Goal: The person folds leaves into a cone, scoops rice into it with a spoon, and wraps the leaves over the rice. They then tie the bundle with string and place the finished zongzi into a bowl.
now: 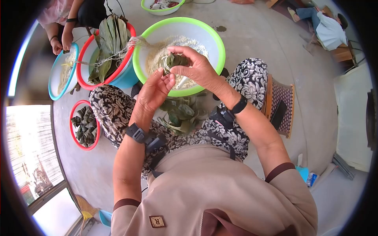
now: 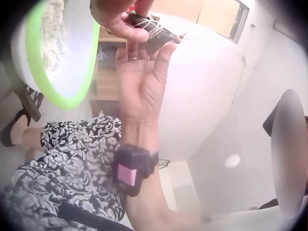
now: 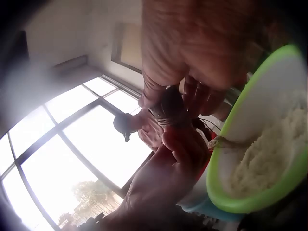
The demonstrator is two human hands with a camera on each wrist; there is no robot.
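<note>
A small leaf-wrapped bundle [image 1: 176,60] with pale string [image 1: 165,65] wound around it is held above the green-rimmed basin [image 1: 218,47]. My right hand [image 1: 199,70] grips the bundle between thumb and fingers. Beside its tied end, my left hand [image 1: 154,91] has thumb and fingertip together at the string. The left wrist view shows several turns of string around the bundle [image 2: 166,37], the left palm [image 2: 141,89] facing up below it and the right hand [image 2: 115,19] above. In the right wrist view, the bundle [image 3: 168,102] is dark between right hand [image 3: 192,43] and left hand [image 3: 166,166].
White grains [image 1: 189,42] lie in the basin. Leaves [image 1: 111,37] and strings fill a red-rimmed tub at left. Finished-looking dark bundles [image 1: 84,128] sit in a red basin. Loose leaves [image 1: 181,114] lie between the knees. Another person's hands [image 1: 62,44] are at a blue-rimmed basin [image 1: 50,80].
</note>
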